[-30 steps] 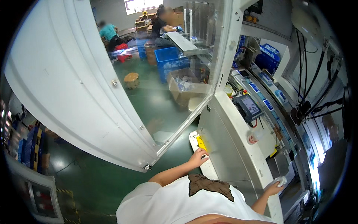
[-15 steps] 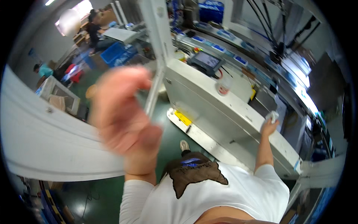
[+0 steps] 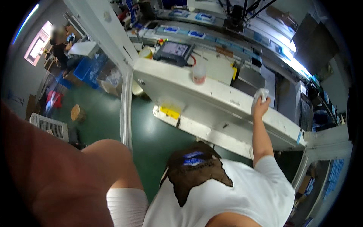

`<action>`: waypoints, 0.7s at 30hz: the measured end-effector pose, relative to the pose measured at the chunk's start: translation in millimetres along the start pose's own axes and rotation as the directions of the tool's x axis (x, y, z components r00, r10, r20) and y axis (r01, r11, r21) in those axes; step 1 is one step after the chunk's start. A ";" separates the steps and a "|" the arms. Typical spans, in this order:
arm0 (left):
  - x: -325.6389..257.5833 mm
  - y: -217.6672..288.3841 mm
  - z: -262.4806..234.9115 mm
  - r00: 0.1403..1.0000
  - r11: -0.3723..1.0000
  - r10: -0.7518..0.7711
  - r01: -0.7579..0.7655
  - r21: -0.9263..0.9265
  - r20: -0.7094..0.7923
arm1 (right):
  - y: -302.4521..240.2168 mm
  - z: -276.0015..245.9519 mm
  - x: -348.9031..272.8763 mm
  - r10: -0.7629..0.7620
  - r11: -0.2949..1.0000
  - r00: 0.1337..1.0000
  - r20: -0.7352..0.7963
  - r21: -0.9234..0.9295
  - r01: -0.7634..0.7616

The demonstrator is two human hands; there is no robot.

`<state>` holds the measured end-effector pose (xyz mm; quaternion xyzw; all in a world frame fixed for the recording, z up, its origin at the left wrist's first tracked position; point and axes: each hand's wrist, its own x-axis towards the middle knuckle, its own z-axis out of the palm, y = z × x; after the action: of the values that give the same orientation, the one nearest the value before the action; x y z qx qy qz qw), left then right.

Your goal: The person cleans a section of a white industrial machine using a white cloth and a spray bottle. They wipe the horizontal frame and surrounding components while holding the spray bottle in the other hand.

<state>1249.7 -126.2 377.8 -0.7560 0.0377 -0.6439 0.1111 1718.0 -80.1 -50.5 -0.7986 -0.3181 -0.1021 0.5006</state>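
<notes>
My right hand (image 3: 260, 108) is closed around a crumpled white cloth or tissue (image 3: 261, 94). It is at the white ledge (image 3: 223, 93) of a machine frame, beside a grey metal box (image 3: 248, 80). Large and dark at the lower left, my left hand (image 3: 56, 172) is raised very close to the camera. Its fingers cannot be made out. A translucent bottle with a reddish label (image 3: 199, 73) stands on the ledge, left of my right hand. Behind it lies a dark control panel with a screen (image 3: 173, 51).
Beyond the ledge, a conveyor carries several blue-and-white packs (image 3: 196, 34) under dark robot arms (image 3: 237, 17). A white upright post (image 3: 107, 32) and an open door frame are on the left. Farther off, a person (image 3: 59, 51) is near blue crates (image 3: 86, 67).
The view has turned, shifting the machine leftward. My left hand has come nearer to the camera and moved to the lower left. My right hand still holds the white cloth or tissue at the ledge.
</notes>
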 end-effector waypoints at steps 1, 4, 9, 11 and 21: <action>-0.2 -3.7 -1.7 1.000 1.000 -0.004 0.004 0.019 0.002 | -7.0 4.4 -0.8 -0.008 1.000 1.000 -0.019 0.003 0.008; -6.9 -25.3 9.8 1.000 1.000 0.008 -0.008 0.007 -0.016 | 3.4 -1.4 3.9 0.059 0.983 0.998 0.015 0.173 -0.060; -11.5 -74.5 64.9 0.998 0.998 -0.057 0.057 -0.024 -0.002 | -11.4 10.5 4.3 0.053 0.995 0.996 0.071 0.082 -0.059; -12.8 -85.5 83.1 0.996 0.995 -0.091 0.090 -0.033 -0.011 | 1.1 4.7 -1.6 0.040 0.989 0.996 0.080 0.137 -0.051; -208.6 -159.6 159.5 0.664 0.669 -0.744 0.740 -0.076 -0.075 | -7.3 2.1 0.5 0.082 0.963 0.978 0.193 0.237 -0.127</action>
<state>1357.6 89.8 187.7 -0.6750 -0.2549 -0.6693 -0.1772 1713.6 -75.9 -45.9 -0.7515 -0.3298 0.0383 0.5701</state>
